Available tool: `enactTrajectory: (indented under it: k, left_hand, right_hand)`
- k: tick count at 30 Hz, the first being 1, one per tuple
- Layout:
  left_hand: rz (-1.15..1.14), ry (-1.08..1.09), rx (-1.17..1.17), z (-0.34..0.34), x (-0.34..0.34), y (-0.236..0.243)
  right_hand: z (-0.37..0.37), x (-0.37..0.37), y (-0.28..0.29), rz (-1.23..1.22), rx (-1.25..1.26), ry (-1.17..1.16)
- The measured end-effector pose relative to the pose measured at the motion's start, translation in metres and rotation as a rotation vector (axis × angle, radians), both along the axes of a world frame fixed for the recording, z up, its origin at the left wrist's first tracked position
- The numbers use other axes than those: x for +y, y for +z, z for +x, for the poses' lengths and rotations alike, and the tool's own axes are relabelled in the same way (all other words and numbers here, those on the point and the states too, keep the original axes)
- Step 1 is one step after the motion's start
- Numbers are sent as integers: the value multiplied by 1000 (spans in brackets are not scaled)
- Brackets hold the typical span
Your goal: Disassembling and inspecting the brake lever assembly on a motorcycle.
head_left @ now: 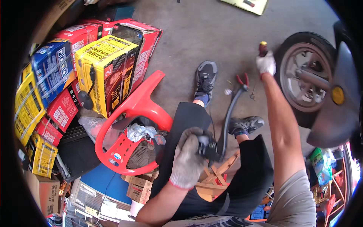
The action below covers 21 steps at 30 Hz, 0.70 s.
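Note:
My left hand (186, 157), in a knitted work glove, is closed around a black fitting (207, 146) above my lap. A curved black bar or tube (231, 113) runs up from that fitting toward the floor ahead. My right hand (267, 64), gloved too, stretches forward near the wheel (307, 77). In its grip is a tool handle, dark red with a yellow end (263, 47), which looks like a screwdriver; its shaft is not visible. Red-handled pliers (244, 80) are by the far end of the bar, with a small white piece (227, 92) beside them.
A red plastic chair (124, 113) holding bags and a round grille stands to my left. Behind it are stacked cartons (98, 64) in yellow, red and blue. A vehicle's dark body panel (332, 109) is at right. A pale yellow board (245, 5) lies ahead.

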<state>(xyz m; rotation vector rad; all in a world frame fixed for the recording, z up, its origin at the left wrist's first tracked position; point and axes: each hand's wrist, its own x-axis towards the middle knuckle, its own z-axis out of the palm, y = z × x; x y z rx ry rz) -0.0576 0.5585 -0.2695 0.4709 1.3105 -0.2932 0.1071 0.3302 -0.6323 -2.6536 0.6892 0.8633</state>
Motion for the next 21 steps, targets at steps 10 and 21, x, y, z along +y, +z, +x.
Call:
enactTrajectory:
  k: [10, 21]
  left_hand:
    - [126, -164, -124, -8, -25, 67]
    - [44, -598, -466, 27, -98, 252]
  right_hand:
    - [-191, -69, 459, 556, -93, -152]
    - [-337, -161, 741, 1231, -134, -1606]
